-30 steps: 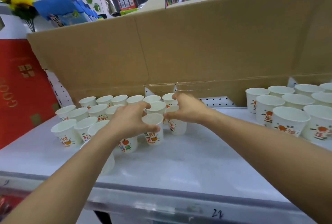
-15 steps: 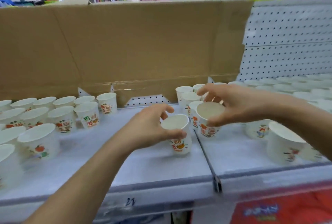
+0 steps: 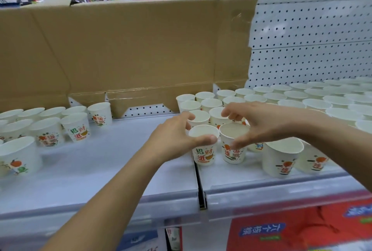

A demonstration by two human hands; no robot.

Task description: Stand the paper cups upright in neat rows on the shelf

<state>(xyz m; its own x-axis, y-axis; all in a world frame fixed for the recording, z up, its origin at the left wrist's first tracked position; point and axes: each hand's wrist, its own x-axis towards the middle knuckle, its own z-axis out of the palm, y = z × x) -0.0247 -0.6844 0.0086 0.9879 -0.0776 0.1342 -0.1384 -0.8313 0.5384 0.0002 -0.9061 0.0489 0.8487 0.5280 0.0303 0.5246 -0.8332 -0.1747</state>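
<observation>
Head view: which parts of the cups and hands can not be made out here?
- Left cup: back wall hidden by the left hand gripping it.
- Right cup: whether the right hand grips it; the finger contact lies behind the rim.
- Cups behind the right hand: covered by it.
- Far right cups: blurred, cut off by the right edge, not countable.

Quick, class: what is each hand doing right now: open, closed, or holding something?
Left hand: grips the left white printed paper cup near its rim.
Right hand: holds the neighbouring white printed paper cup, thumb on its wall.
</observation>
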